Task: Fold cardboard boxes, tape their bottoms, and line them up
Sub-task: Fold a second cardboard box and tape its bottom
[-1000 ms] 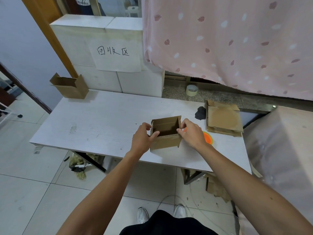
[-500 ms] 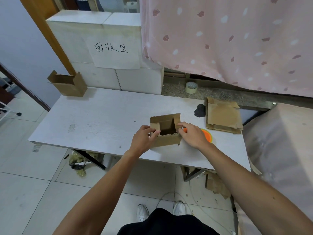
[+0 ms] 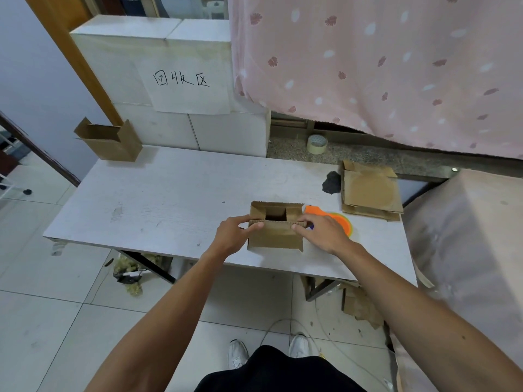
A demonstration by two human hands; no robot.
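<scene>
While corrugated box (image 3: 274, 236) sits on table (image 3: 169, 199), left hand (image 3: 232, 236), right hand (image 3: 322, 233) pinch ridged edge.

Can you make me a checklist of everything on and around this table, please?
Surface: white table, a few scuff marks.
Job's things: open box near front edge; folded box at far left corner; flat cardboard stack on the right; tape roll on ledge behind.
Clutter: orange object, black lump.
Hands: left hand and right hand grip the open box's near top edge.
Cables: thin white cord on floor.
Surroundings: pink curtain, paper sign, cardboard scraps under table.
</scene>
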